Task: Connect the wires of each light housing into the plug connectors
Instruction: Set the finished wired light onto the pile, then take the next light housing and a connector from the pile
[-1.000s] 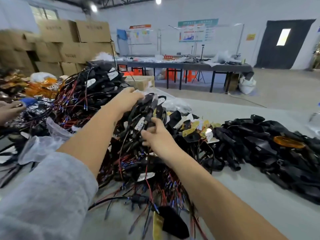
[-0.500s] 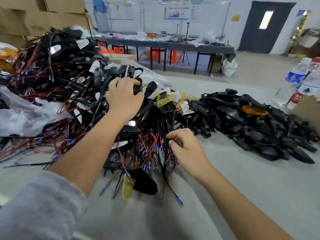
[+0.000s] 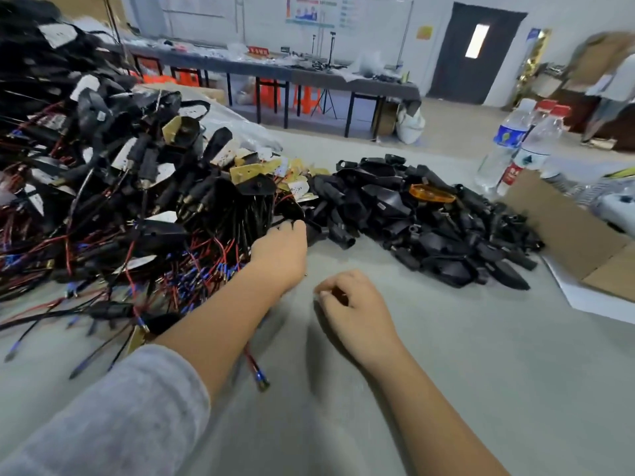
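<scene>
Grip: the left hand (image 3: 280, 254) reaches into the near edge of the wired pile, fingers curled forward among the wires; whether they close on any one item cannot be told. The right hand (image 3: 354, 304) hovers just above the bench (image 3: 446, 372), fingers loosely curled, apparently holding nothing.

Head view. The light housings (image 3: 165, 228), black shells trailing red and black wires (image 3: 206, 266) with blue-sleeved terminals, lie heaped at left, touching the left hand. The loose black plug connectors (image 3: 429, 228) form a second heap at right, beyond the right hand. Judged from appearance, each housing is light and rigid, while its wires are thin, limp and prone to snagging on neighbours. The best hold is probably on the shell for lifting and close behind a terminal for insertion. The tangle itself is the main obstacle, since pulling one lead may drag others. An orange lens (image 3: 431, 193) sits atop the connector heap. Water bottles (image 3: 515, 146) and an open cardboard box (image 3: 584, 242) stand at far right, well apart from both hands.
</scene>
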Demonstrator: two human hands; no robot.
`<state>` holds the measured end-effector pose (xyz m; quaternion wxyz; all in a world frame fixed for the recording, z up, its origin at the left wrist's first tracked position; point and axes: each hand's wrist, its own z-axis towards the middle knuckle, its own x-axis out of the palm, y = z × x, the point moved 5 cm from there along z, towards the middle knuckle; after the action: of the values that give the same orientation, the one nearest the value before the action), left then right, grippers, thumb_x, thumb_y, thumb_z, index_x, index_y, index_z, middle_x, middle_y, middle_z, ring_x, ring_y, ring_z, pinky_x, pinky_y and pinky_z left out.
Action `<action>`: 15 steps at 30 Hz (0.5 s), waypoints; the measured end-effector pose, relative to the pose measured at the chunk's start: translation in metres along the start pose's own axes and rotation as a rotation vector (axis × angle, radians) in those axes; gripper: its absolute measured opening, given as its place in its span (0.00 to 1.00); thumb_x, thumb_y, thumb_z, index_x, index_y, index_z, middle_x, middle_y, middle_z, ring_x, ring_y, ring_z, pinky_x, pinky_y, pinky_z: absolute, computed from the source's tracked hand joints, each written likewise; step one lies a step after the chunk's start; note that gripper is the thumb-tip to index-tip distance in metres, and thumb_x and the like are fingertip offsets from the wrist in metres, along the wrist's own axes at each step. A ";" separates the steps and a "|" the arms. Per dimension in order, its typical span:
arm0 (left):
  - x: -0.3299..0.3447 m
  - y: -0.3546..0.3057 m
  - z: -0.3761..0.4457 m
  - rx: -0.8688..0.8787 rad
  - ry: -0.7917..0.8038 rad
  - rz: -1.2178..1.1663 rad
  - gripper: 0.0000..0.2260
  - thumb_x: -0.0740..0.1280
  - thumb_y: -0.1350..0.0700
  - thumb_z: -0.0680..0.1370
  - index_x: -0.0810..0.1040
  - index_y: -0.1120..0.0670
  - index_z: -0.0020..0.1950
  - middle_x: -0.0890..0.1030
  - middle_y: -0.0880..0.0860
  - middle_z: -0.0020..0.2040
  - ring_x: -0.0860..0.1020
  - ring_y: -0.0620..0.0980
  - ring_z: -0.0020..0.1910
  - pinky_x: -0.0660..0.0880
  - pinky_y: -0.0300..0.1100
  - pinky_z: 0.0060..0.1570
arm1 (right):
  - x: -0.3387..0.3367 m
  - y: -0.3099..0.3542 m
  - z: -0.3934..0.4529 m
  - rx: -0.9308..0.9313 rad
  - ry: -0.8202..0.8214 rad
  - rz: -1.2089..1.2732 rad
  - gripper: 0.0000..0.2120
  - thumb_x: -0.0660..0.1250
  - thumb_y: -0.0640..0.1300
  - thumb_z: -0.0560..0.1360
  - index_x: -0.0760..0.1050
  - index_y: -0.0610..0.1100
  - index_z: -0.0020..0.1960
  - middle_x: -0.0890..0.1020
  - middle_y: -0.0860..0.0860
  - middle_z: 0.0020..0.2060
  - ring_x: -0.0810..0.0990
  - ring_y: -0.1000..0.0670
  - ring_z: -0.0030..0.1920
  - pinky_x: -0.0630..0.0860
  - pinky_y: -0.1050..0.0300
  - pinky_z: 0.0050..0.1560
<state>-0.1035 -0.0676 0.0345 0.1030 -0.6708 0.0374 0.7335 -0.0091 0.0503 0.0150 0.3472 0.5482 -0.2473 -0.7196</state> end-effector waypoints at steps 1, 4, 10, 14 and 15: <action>0.002 0.003 0.001 0.002 -0.046 -0.032 0.16 0.62 0.62 0.78 0.65 0.58 0.65 0.71 0.59 0.64 0.72 0.60 0.62 0.71 0.52 0.48 | 0.001 -0.001 0.000 0.000 -0.003 0.012 0.06 0.65 0.40 0.75 0.79 0.46 0.43 0.76 0.56 0.42 0.73 0.58 0.48 0.65 0.73 0.49; 0.003 0.022 0.000 -0.041 -0.094 -0.260 0.18 0.65 0.61 0.77 0.71 0.55 0.67 0.75 0.56 0.64 0.74 0.57 0.62 0.74 0.52 0.57 | 0.001 -0.006 0.001 0.015 -0.031 0.064 0.06 0.65 0.40 0.74 0.79 0.46 0.40 0.76 0.55 0.41 0.73 0.59 0.47 0.67 0.70 0.47; -0.014 0.041 -0.016 -0.245 -0.238 -0.557 0.21 0.71 0.62 0.71 0.75 0.48 0.63 0.68 0.57 0.62 0.76 0.55 0.45 0.72 0.43 0.43 | 0.001 -0.013 0.004 0.085 -0.057 0.187 0.07 0.65 0.40 0.74 0.79 0.45 0.39 0.78 0.53 0.42 0.76 0.56 0.45 0.72 0.60 0.49; -0.020 0.064 -0.030 -0.406 -0.221 -0.676 0.26 0.75 0.59 0.70 0.73 0.51 0.66 0.71 0.58 0.64 0.75 0.51 0.46 0.71 0.41 0.42 | -0.002 -0.013 0.003 0.109 -0.090 0.213 0.07 0.65 0.40 0.75 0.79 0.43 0.39 0.79 0.54 0.38 0.77 0.52 0.44 0.72 0.56 0.47; -0.022 0.066 -0.032 -0.408 -0.206 -0.667 0.26 0.75 0.59 0.70 0.74 0.52 0.66 0.73 0.58 0.64 0.76 0.54 0.52 0.73 0.44 0.49 | -0.003 -0.013 0.003 0.126 -0.089 0.222 0.08 0.64 0.40 0.75 0.79 0.44 0.39 0.79 0.55 0.36 0.77 0.53 0.41 0.71 0.57 0.43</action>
<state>-0.0841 -0.1402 0.0478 0.2033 -0.5760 -0.3392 0.7155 -0.0141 0.0608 0.0082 0.3781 0.5056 -0.3665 -0.6835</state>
